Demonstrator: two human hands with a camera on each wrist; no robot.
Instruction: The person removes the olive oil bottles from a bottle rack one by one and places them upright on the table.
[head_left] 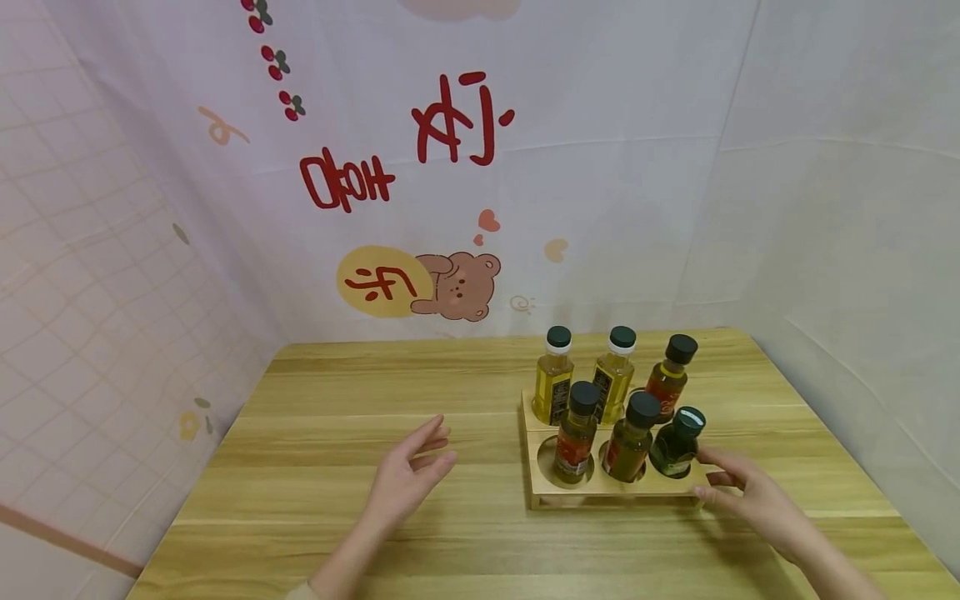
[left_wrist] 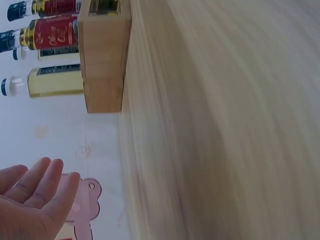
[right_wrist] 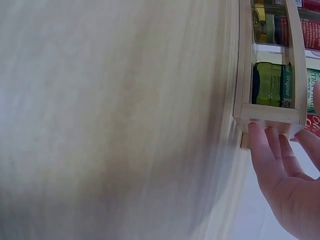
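A two-tier wooden bottle rack (head_left: 615, 492) stands on the table, with several oil bottles in its round holes. In its upper row are two clear bottles of yellow oil (head_left: 552, 387) and a red-labelled bottle (head_left: 666, 383). The lower row has two dark-capped bottles with red labels (head_left: 573, 450) and a squat green olive oil bottle (head_left: 675, 450) at the right. My right hand (head_left: 757, 500) touches the rack's right end, fingertips against the end panel (right_wrist: 272, 114). Left of the rack, my left hand (head_left: 408, 475) hovers with nothing in it, fingers extended and thumb apart.
The wooden table (head_left: 360, 375) meets a pale cloth backdrop (head_left: 615, 183) with red characters and a cartoon bear (head_left: 465, 287). More cloth hangs along the left and right sides. The rack stands on the table's right half.
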